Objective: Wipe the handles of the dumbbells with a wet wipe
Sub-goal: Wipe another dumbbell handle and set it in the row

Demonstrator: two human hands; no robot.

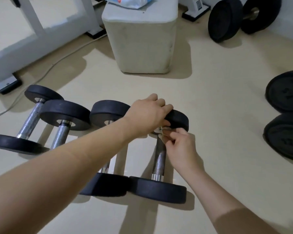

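Note:
Several black dumbbells with knurled metal handles lie side by side on the beige floor. My left hand [150, 114] grips the far black head [178, 119] of the rightmost dumbbell. My right hand [180, 147] pinches a small white wet wipe [159, 131] against the top of that dumbbell's handle [159, 159], just under the far head. My left forearm crosses over the neighbouring dumbbell [107, 183] and hides most of its handle. Two more dumbbells [63, 132] lie at the left.
A cream padded block [140, 44] stands behind the dumbbells with a wipes packet [130, 1] on top. Large black dumbbells sit at the far right [240, 17] and right edge [286, 115]. A white machine frame [15, 48] and a cable [41, 78] occupy the left.

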